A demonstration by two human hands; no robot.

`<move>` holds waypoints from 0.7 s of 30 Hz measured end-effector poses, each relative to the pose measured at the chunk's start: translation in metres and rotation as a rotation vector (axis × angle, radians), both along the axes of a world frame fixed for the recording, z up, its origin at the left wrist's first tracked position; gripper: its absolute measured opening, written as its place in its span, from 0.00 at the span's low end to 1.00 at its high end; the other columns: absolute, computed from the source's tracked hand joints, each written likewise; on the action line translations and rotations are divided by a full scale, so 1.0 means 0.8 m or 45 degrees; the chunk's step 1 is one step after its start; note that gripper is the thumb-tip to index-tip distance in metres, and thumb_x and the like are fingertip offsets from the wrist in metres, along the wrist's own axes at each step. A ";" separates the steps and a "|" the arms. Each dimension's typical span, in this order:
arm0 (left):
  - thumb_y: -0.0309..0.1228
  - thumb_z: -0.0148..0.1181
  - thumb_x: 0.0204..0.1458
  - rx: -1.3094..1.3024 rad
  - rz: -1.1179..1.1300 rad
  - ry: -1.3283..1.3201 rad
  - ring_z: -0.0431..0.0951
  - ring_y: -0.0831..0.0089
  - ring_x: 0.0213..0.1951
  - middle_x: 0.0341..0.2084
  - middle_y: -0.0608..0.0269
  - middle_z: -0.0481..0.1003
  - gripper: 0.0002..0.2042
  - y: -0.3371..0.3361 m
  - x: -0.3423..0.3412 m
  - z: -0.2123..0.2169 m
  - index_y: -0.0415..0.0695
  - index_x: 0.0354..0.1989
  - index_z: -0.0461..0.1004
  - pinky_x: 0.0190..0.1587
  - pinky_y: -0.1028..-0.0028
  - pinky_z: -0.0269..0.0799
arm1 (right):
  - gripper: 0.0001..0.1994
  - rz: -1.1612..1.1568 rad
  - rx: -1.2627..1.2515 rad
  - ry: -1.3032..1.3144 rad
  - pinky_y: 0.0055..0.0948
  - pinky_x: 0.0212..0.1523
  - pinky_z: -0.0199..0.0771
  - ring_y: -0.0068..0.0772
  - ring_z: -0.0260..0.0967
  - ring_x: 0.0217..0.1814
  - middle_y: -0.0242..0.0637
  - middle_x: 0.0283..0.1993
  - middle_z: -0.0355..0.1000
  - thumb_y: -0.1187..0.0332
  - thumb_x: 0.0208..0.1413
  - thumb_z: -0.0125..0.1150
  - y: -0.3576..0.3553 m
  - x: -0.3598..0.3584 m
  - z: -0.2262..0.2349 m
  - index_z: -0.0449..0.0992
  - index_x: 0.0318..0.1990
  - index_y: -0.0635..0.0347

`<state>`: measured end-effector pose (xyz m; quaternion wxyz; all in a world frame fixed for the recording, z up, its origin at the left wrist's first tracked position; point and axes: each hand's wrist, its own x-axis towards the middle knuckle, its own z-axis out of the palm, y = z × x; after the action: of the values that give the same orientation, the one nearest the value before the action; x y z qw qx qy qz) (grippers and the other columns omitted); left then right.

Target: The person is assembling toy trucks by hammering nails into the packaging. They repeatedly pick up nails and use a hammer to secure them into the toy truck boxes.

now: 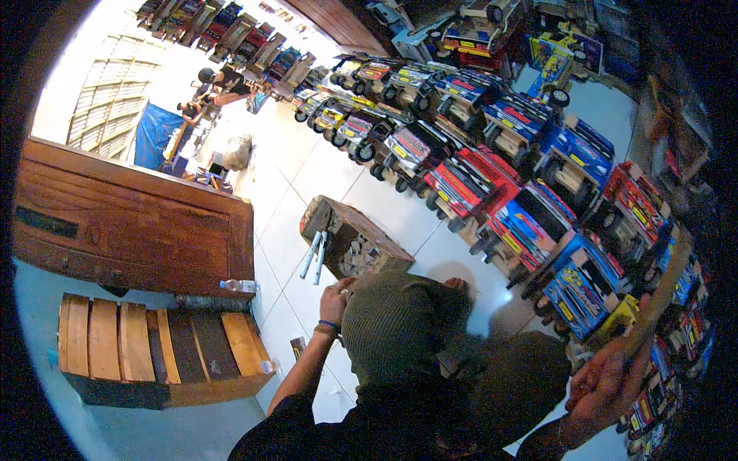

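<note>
At the lower right my right hand (603, 380) has its fingers wrapped round a long pale wooden strip (667, 288), which slants up to the right past the toy trucks; hand and strip are somewhat blurred. My left hand does not show. In front of me another person in a dark knitted cap (392, 326) and a black shirt takes up the lower middle. That person's left hand (332, 301), with bands at the wrist, is bent beside the cap. Just beyond it stands a worn wooden box (384, 238) with small scraps inside. Two pale rods (313, 256) stick out over its side.
Rows of colourful toy trucks (469, 180) line the right side, and more stand at the far top left. A brown wooden door (131, 219) and a slatted wooden crate (173, 388) are at left. A clear bottle (238, 286) lies between them. People (227, 83) sit outside beyond the doorway.
</note>
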<state>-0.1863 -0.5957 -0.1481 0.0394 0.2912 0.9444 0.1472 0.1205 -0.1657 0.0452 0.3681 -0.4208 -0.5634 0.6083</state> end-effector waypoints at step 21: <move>0.33 0.50 0.55 -0.183 -0.018 -0.232 0.79 0.50 0.35 0.31 0.42 0.77 0.12 -0.062 -0.371 -0.134 0.38 0.41 0.75 0.39 0.58 0.74 | 0.33 -0.133 0.580 -0.669 0.24 0.15 0.47 0.15 0.46 0.15 0.32 0.22 0.66 0.52 0.65 0.51 -0.055 -0.045 0.043 0.53 0.69 0.65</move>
<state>-0.4831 -0.6449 -0.2549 0.1468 0.2797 0.9430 0.1045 0.0841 -0.2098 0.0798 0.3257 -0.4984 -0.7378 0.3181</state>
